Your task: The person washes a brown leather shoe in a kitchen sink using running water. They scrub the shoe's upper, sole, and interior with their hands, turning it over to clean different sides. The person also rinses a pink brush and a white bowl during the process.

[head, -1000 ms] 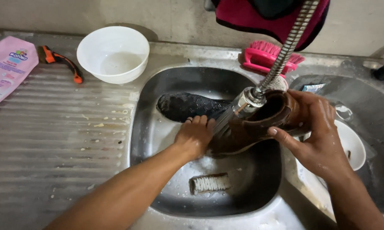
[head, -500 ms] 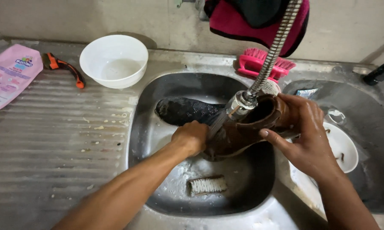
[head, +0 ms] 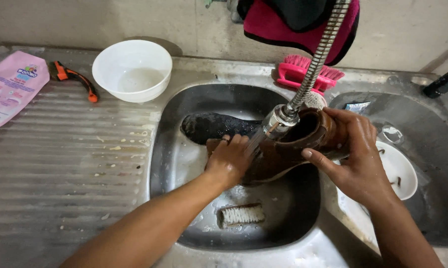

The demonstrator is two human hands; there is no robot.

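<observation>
Fingers [head: 333,166] of the right hand [head: 355,159] curl shut around the brown shoe's [head: 288,159] heel. Left hand [head: 231,159] clasps its toe. Shoe sits tilted over the sink [head: 169,149], under the spray head [head: 278,119].

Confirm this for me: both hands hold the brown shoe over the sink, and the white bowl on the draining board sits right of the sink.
Not quite. The head view shows the white bowl left of the sink, not right. The rest stands: the left hand and right hand hold the brown shoe over the sink.
</observation>
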